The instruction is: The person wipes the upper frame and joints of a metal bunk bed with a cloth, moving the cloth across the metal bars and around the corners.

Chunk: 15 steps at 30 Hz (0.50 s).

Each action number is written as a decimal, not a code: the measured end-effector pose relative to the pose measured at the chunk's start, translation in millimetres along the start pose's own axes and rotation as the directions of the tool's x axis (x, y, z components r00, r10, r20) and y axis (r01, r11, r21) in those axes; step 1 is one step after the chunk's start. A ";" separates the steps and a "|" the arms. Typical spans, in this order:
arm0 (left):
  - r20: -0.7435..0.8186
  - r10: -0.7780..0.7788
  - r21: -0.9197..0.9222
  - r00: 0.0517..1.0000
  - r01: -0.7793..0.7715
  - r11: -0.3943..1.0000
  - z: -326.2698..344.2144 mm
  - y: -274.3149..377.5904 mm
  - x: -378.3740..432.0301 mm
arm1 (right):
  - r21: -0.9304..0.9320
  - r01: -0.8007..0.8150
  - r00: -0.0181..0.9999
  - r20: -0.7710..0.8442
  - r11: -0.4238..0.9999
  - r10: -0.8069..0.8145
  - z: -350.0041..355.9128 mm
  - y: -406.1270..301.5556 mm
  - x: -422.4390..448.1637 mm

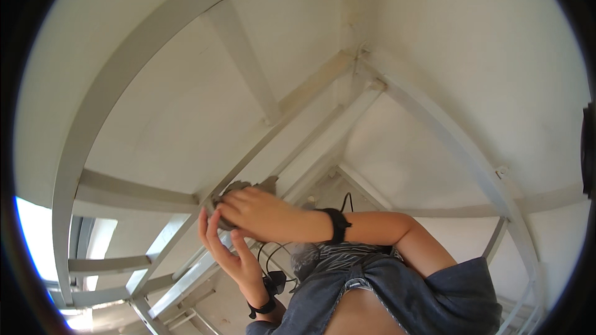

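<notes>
My right hand (253, 214) is slightly blurred and lies over a grey cloth (269, 185), gripping it against a pale painted metal rail (247, 156). The cloth's crumpled edges show above the knuckles, and the rest of it is hidden under the palm. My left hand (230, 249) is raised just beside it, palm turned inward and fingers apart. Its fingertips come close to the rail and the cloth; whether they touch is unclear. Each wrist wears a black strap, and a small black device (278, 282) sits by the left one.
Pale metal bars form a frame around me, with a long curved-looking bar (77, 135) at the left and another (442, 121) at the right. Behind them rise white walls (465, 32). A thin black cable (263, 260) loops near my left wrist. Bright window light (35, 242) enters at far left.
</notes>
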<state>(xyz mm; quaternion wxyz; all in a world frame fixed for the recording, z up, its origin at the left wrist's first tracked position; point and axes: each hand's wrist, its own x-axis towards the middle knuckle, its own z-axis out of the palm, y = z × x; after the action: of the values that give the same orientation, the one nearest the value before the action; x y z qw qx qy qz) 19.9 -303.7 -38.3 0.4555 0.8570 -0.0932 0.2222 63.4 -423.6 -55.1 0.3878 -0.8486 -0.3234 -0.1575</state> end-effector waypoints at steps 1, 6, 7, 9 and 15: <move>0.077 0.012 -0.028 0.997 -0.010 1.000 4.5 4.0 4.2 | 0.017 -0.026 1.000 -0.006 1.000 0.026 -16.0 8.2 -5.1; 0.298 0.109 -0.066 0.948 -0.093 0.993 58.3 34.8 35.6 | 0.016 -0.207 0.971 -0.117 0.978 0.207 -65.6 46.6 -24.4; 0.340 0.135 -0.077 0.931 -0.115 0.990 65.1 42.2 43.3 | 0.025 -0.240 0.961 -0.138 0.970 0.241 -74.4 50.1 -27.2; 0.396 0.192 -0.107 0.898 -0.162 0.981 76.5 57.3 56.3 | 0.045 -0.301 0.934 -0.186 0.953 0.304 -92.9 56.6 -35.1; 0.449 0.336 -0.236 0.828 -0.253 0.938 118.4 90.5 65.3 | -0.097 -0.360 0.889 -0.338 0.928 0.310 -144.6 78.4 -58.7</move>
<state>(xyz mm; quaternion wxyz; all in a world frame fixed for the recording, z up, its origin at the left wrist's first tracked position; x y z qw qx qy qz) 79.9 -449.7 1.5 0.4478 0.8191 -0.3536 0.0604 70.2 -597.0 -35.3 0.3879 -0.8832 -0.0921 -0.2470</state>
